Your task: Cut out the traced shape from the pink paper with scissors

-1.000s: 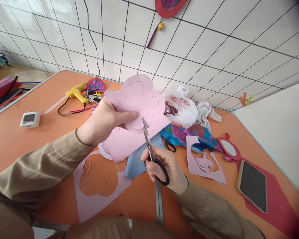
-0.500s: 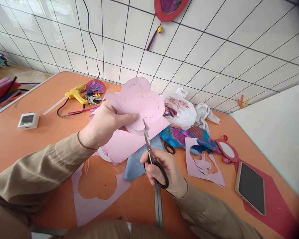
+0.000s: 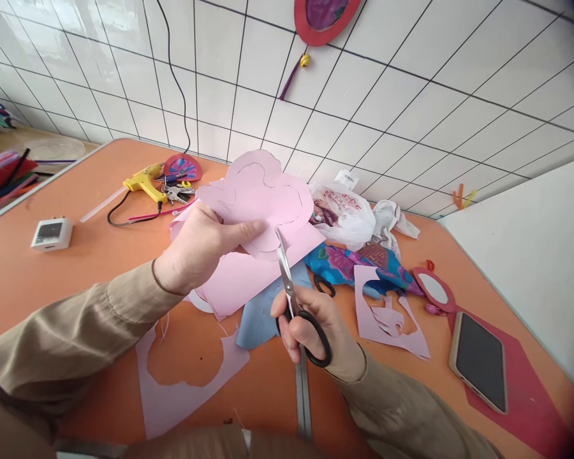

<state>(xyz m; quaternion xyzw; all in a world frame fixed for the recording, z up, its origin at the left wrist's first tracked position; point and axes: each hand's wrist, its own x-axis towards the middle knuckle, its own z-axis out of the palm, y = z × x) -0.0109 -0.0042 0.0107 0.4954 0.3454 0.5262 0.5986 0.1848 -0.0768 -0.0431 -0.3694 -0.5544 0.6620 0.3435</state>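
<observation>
One raised left hand (image 3: 194, 245) pinches pink paper (image 3: 265, 203) while the curled right hand (image 3: 333, 326) grips scissors (image 3: 288, 287).

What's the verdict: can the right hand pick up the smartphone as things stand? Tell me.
Probably not while the right hand grips the black-handled scissors. Otherwise the way looks free: the smartphone lies uncovered, screen up, to that hand's right.

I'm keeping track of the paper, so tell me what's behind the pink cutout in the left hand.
Behind the pink cutout, pink paper shows below it, overlapping blue material; the tiled wall shows beyond its top. Whatever the cutout and left hand cover cannot be seen.
</observation>
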